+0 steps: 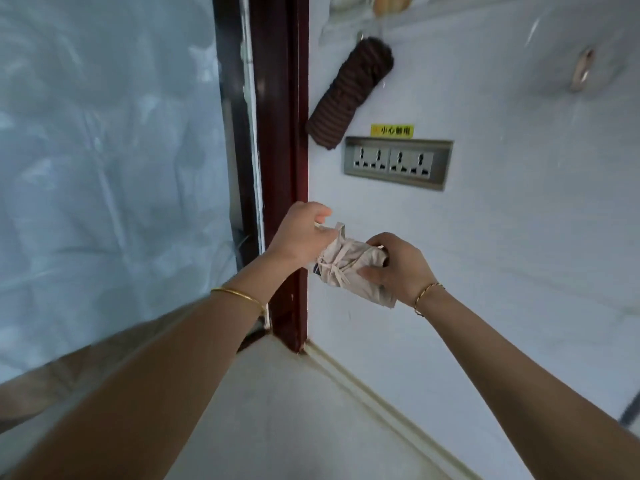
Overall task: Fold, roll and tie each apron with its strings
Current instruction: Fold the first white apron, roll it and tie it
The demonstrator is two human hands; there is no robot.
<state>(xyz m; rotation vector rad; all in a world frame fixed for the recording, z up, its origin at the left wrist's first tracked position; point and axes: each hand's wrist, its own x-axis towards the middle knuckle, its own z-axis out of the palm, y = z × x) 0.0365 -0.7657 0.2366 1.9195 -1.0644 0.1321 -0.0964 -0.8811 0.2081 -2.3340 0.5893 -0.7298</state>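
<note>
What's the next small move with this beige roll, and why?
Probably draw the left hand away to pull the string taut, while the right hand steadies the roll. The beige apron is already rolled and its strings cross its middle in what looks like a loose knot. The left hand pinches a string end at the roll's upper corner.

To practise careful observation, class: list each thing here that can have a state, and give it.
beige apron: rolled, strings wound round it, held up
left hand: pinches a string
right hand: grips beige apron
striped apron: rolled, hanging on wall
socket panel: nothing plugged in
</note>
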